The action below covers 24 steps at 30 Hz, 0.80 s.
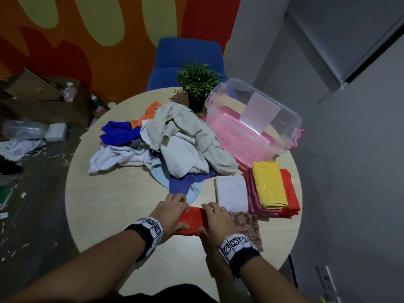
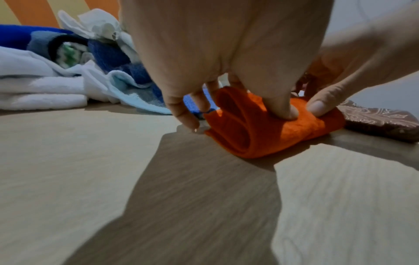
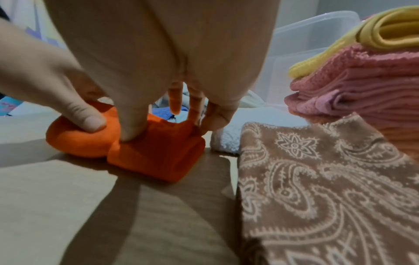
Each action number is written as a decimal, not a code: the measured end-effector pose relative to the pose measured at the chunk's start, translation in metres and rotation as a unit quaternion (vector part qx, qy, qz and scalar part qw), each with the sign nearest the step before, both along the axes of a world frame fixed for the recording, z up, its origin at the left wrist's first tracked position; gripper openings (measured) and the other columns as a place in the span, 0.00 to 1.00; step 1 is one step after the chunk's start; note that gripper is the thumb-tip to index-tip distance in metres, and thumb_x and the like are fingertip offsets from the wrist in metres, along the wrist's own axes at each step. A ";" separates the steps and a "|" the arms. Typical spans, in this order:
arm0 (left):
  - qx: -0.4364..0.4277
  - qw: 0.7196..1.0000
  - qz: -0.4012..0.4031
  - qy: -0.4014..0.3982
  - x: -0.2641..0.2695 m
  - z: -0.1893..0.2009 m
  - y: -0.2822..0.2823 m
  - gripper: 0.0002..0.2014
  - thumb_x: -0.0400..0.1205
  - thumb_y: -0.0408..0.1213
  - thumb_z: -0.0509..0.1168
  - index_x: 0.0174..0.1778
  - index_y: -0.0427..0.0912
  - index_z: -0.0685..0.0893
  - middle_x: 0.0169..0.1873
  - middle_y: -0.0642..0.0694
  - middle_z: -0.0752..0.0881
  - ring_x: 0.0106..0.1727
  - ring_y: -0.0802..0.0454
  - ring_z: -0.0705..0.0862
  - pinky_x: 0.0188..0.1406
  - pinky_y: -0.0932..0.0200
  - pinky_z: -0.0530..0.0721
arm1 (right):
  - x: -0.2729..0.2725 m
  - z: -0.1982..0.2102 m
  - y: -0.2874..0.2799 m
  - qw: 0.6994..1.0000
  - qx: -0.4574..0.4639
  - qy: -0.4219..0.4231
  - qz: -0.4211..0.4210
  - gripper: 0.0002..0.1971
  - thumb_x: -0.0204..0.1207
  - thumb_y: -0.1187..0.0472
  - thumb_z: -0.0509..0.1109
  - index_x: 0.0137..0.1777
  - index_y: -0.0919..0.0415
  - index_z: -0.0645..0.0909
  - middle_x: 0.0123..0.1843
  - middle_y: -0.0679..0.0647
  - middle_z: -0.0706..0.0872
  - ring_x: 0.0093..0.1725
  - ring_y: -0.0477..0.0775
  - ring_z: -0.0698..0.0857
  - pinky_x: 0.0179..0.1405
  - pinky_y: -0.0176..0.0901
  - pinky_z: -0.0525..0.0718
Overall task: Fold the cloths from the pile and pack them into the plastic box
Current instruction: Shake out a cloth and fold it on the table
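A folded orange cloth [image 1: 192, 221] lies near the table's front edge. My left hand [image 1: 175, 212] grips its left half and my right hand [image 1: 215, 219] grips its right half. In the left wrist view the left hand [image 2: 238, 107] has its thumb on the near side of the orange cloth [image 2: 260, 136] and its fingers behind it. In the right wrist view the right hand [image 3: 165, 129] holds the orange cloth [image 3: 158, 156] the same way. The unfolded pile [image 1: 175, 138] fills the table's middle. The clear plastic box [image 1: 251, 119] stands at the back right on a pink lid.
Folded cloths lie at the right: a white one [image 1: 231, 193], then a yellow one [image 1: 271, 184] on pink and red ones. A brown patterned cloth [image 1: 247, 226] lies flat beside my right hand. A potted plant [image 1: 197, 84] and a blue chair [image 1: 188, 60] stand behind the pile.
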State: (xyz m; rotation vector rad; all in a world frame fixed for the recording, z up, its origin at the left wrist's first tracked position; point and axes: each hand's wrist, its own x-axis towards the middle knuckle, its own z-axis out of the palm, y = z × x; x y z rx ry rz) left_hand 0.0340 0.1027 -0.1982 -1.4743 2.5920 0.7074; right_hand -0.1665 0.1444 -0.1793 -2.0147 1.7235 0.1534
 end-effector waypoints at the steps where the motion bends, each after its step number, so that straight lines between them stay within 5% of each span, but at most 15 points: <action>1: -0.018 1.000 -0.015 0.003 0.005 0.002 0.000 0.22 0.75 0.62 0.70 0.57 0.53 0.77 0.63 0.54 0.70 0.63 0.50 0.69 0.58 0.50 0.77 | -0.001 -0.001 -0.001 1.000 0.019 -0.017 -0.014 0.36 0.73 0.48 0.76 0.79 0.51 0.66 0.72 0.52 0.71 0.68 0.58 0.74 0.70 0.53 0.75; 5: -0.006 0.997 -0.054 0.045 0.013 0.013 0.002 0.12 0.77 0.59 0.63 0.42 0.58 0.71 0.50 0.54 0.78 0.53 0.51 0.75 0.50 0.53 0.77 | -0.010 -0.001 -0.004 0.999 0.012 -0.002 0.034 0.25 0.71 0.48 0.76 0.67 0.53 0.77 0.62 0.53 0.80 0.63 0.57 0.76 0.65 0.53 0.76; 9: 0.148 0.958 0.099 0.227 0.017 0.037 -0.012 0.10 0.77 0.46 0.74 0.39 0.57 0.77 0.33 0.55 0.84 0.35 0.59 0.82 0.39 0.61 0.79 | -0.016 0.020 -0.010 0.986 -0.012 -0.162 -0.038 0.07 0.68 0.52 0.73 0.44 0.47 0.79 0.41 0.47 0.83 0.46 0.51 0.80 0.46 0.46 0.78; 11: 0.183 0.926 0.157 0.292 0.019 0.054 -0.024 0.07 0.77 0.42 0.77 0.43 0.52 0.85 0.36 0.55 0.88 0.35 0.63 0.85 0.40 0.63 0.82 | -0.019 0.032 -0.017 0.954 -0.009 -0.274 -0.117 0.09 0.69 0.57 0.76 0.46 0.46 0.81 0.40 0.46 0.87 0.42 0.46 0.85 0.44 0.40 0.82; 14: 0.211 0.883 0.214 0.359 0.023 0.067 -0.037 0.09 0.78 0.43 0.78 0.50 0.48 0.88 0.42 0.47 0.92 0.41 0.55 0.91 0.40 0.59 0.88 | -0.022 0.043 -0.029 0.923 -0.041 -0.336 -0.183 0.11 0.71 0.53 0.81 0.51 0.49 0.84 0.45 0.47 0.90 0.46 0.45 0.88 0.49 0.38 0.85; 18: 0.378 0.784 0.232 0.434 0.026 0.057 -0.028 0.29 0.71 0.33 0.82 0.67 0.45 0.80 0.55 0.39 0.92 0.56 0.43 0.91 0.53 0.50 0.90 | -0.019 0.032 -0.033 0.906 -0.042 -0.343 -0.247 0.10 0.76 0.53 0.78 0.52 0.56 0.85 0.45 0.50 0.90 0.47 0.50 0.88 0.52 0.49 0.86; 22: 0.409 0.754 0.267 0.440 0.027 0.037 -0.016 0.43 0.56 0.52 0.89 0.64 0.33 0.85 0.58 0.36 0.90 0.61 0.37 0.89 0.64 0.43 0.86 | -0.014 0.030 -0.026 0.847 0.004 -0.435 -0.306 0.16 0.72 0.57 0.82 0.58 0.57 0.85 0.50 0.49 0.92 0.50 0.47 0.91 0.55 0.44 0.88; 24: 0.397 0.722 0.322 0.466 0.025 0.036 -0.016 0.37 0.63 0.52 0.85 0.63 0.36 0.85 0.58 0.36 0.90 0.61 0.36 0.88 0.62 0.45 0.86 | -0.015 0.029 -0.021 0.827 0.059 -0.466 -0.309 0.15 0.69 0.62 0.83 0.55 0.57 0.86 0.46 0.48 0.93 0.48 0.47 0.92 0.51 0.41 0.88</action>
